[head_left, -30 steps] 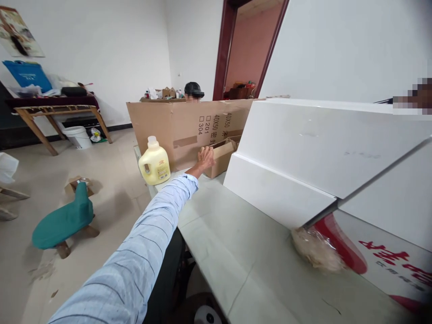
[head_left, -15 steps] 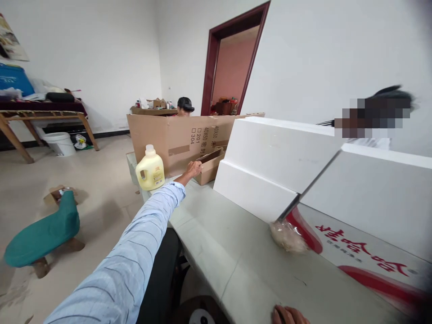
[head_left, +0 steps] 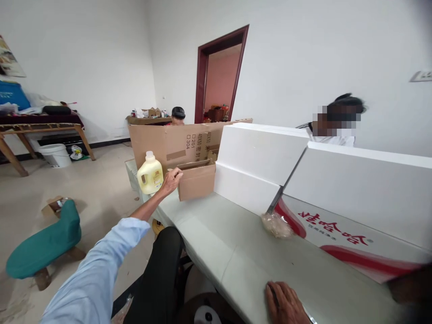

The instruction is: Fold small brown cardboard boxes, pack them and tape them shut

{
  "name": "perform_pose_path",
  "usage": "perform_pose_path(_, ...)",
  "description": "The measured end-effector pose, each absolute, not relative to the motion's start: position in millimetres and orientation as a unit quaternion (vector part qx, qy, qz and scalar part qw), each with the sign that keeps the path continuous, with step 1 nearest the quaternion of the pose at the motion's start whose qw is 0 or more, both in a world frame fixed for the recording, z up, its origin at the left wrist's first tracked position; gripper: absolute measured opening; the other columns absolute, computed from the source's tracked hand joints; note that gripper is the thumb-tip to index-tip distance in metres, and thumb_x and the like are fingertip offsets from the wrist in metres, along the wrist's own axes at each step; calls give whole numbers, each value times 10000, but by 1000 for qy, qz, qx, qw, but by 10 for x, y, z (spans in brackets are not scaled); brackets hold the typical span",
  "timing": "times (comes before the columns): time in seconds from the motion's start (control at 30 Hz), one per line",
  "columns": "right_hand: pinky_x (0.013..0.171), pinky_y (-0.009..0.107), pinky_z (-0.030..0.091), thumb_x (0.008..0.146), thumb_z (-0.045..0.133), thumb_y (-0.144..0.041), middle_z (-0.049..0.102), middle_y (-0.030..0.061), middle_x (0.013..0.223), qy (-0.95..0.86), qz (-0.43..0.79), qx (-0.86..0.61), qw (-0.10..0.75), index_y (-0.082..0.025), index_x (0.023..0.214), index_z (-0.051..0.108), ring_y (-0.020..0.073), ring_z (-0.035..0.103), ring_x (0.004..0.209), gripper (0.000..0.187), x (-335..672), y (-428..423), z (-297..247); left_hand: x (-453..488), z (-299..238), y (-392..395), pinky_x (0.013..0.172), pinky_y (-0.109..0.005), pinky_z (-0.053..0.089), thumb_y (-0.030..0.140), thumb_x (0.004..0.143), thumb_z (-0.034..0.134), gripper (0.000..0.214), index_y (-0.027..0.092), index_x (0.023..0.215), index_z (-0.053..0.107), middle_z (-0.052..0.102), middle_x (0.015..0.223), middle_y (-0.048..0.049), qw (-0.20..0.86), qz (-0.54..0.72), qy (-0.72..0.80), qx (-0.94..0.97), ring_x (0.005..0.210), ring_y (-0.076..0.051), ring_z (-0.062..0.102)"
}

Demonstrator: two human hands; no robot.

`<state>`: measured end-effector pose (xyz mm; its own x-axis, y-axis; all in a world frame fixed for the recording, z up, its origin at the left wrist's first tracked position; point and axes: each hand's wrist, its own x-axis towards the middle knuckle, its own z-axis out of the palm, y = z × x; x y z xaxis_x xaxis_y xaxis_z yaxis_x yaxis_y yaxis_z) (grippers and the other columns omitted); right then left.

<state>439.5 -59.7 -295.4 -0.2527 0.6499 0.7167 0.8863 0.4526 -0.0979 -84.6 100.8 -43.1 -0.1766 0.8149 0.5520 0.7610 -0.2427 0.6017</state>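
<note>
My left hand (head_left: 173,181) is closed on the left rim of a small brown cardboard box (head_left: 197,181), which stands open-topped on the pale green table (head_left: 222,238). Just left of that hand is a jug (head_left: 150,174) of pale yellow liquid with a white cap. My right hand (head_left: 286,302) rests palm down on the table near its front edge, fingers stretched out and nothing visible in them. Beyond it lies a crumpled clear plastic bag (head_left: 277,225), against a red and white printed carton (head_left: 329,234).
White boxes (head_left: 256,153) stand along the table's far side. Behind the small box rises a large cardboard sheet or box side (head_left: 151,139). Two people sit beyond. A green-covered stool (head_left: 43,247) is on the floor at left. A dark blurred shape fills the lower right corner.
My left hand has drawn the small cardboard box leftward and nearer, turning its long side to face me. More of my right hand shows on the table. The camera view has shifted.
</note>
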Motion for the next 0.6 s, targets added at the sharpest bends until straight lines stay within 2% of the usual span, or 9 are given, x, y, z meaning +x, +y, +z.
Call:
perform_pose_path(0.13, 865, 416, 568, 1137, 417, -547, 745, 111, 988, -765, -87, -522, 366, -216, 1054, 734, 279, 727, 930, 467, 4286, -668, -2781, -641, -607, 411, 750, -294, 494, 324, 1004, 526, 213, 205, 880, 651, 639, 773, 11, 75, 471, 533, 699, 781, -176, 605)
perform_pose_path(0.23, 908, 465, 596, 1079, 487, -672, 730, 148, 1150, -734, 20, -556, 389, -209, 1258, 693, 307, 726, 1001, 538, 4175, -762, -2593, -364, -734, 42, 794, -319, 518, 374, 1015, 535, 241, 211, 889, 661, 673, 831, -11, 120, 461, 466, 746, 814, -189, 628)
perform_pose_path(0.3, 928, 494, 611, 1015, 572, -733, 673, 185, 1350, -708, 97, -564, 414, -215, 1486, 564, 325, 715, 1083, 700, 4081, -845, -2447, -169, -821, -164, 837, -341, 536, 391, 1019, 556, 248, 213, 904, 684, 697, 873, -33, 148, 448, 424, 773, 864, -205, 653)
perform_pose_path(0.37, 1003, 525, 601, 964, 653, -746, 557, 209, 1546, -695, 167, -552, 429, -237, 1658, 357, 353, 665, 1256, 910, 3987, -937, -2293, -2, -908, -332, 877, -364, 551, 395, 1035, 562, 253, 217, 924, 704, 718, 915, -58, 177, 437, 378, 797, 931, -224, 677)
perform_pose_path(0.47, 1228, 595, 450, 898, 760, -737, 396, 210, 1703, -692, 227, -539, 424, -231, 1733, 187, 390, 468, 1521, 1132, 3892, -1064, -2087, 152, -1019, -508, 916, -399, 566, 388, 1080, 545, 270, 221, 962, 722, 739, 963, -89, 217, 427, 303, 824, 1005, -245, 694)
perform_pose_path(0.53, 1311, 618, 327, 840, 820, -745, 342, 213, 1738, -683, 241, -549, 418, -202, 1739, 177, 409, 364, 1592, 1232, 3873, -1126, -1993, 189, -1064, -581, 923, -416, 572, 391, 1099, 542, 277, 222, 983, 729, 748, 977, -98, 236, 419, 270, 834, 1021, -251, 698)
perform_pose_path(0.6, 1326, 628, 289, 784, 855, -764, 334, 221, 1741, -671, 249, -559, 418, -183, 1735, 187, 428, 339, 1602, 1299, 3880, -1168, -1933, 194, -1080, -631, 933, -426, 575, 383, 1106, 548, 270, 223, 993, 733, 760, 977, -98, 247, 410, 256, 840, 1040, -255, 699)
